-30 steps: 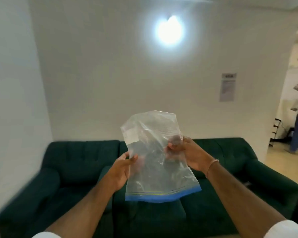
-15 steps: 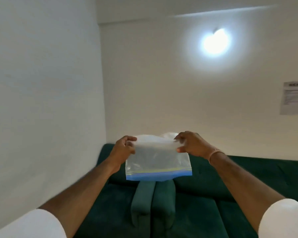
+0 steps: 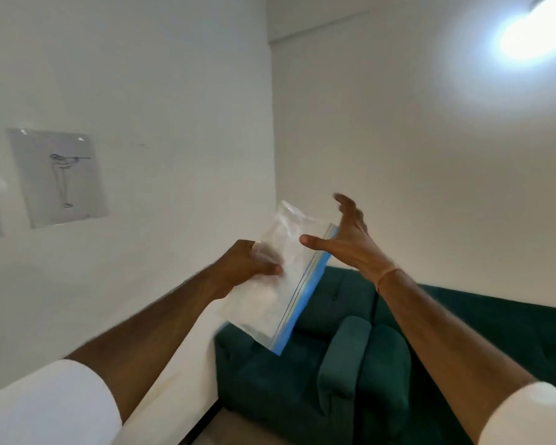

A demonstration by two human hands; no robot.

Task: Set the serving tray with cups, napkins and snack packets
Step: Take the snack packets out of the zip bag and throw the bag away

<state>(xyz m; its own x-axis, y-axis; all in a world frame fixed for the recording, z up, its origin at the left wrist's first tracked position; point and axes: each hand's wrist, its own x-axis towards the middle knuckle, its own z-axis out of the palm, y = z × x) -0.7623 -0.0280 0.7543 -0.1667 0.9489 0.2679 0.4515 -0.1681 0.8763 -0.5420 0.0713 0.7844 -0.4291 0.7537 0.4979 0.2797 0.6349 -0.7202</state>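
Note:
A clear plastic zip bag (image 3: 276,284) with a blue seal strip hangs tilted in the air in front of me. My left hand (image 3: 244,264) grips the bag's left side, thumb on its front. My right hand (image 3: 347,242) is spread, fingers apart, just right of the bag's upper edge and holding nothing. The bag looks empty. No tray, cups, napkins or snack packets are in view.
A dark green sofa (image 3: 463,332) fills the lower right, with an armrest (image 3: 344,354) below my hands. White walls meet in a corner behind the bag. A line drawing (image 3: 58,178) hangs on the left wall. A bright lamp (image 3: 533,33) glares at top right.
My view has swung left toward the room's corner. My right hand let go of the bag and spread. The bag turned from level to tilted, held by the left hand alone.

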